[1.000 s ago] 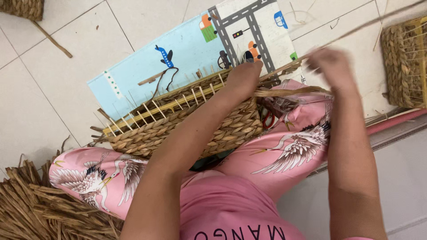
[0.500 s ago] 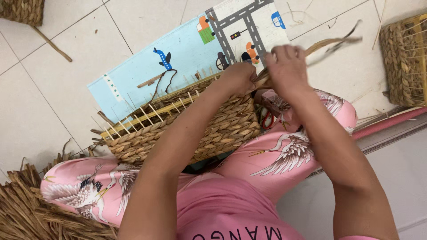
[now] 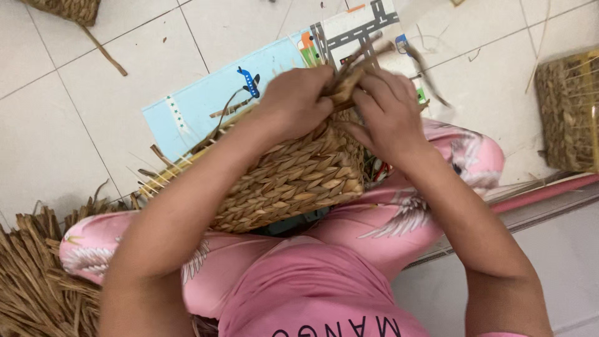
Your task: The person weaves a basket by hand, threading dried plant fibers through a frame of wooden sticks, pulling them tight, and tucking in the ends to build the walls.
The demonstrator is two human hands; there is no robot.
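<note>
A half-woven basket point(image 3: 293, 181) is rested on the lap, over pink patterned trousers point(image 3: 405, 218). At its far rim, toward 12 o'clock, a bundle of dry strands point(image 3: 349, 78) is pinched in the closed grip of the left hand point(image 3: 296, 103) and the right hand point(image 3: 390, 115). Loose straw point(image 3: 31, 274) is heaped at 8 o'clock. Beyond the basket a pale blue play mat point(image 3: 206, 106) is spread on the tiled floor point(image 3: 56, 125), and another basket point(image 3: 571, 112) is seen at 2 o'clock.
</note>
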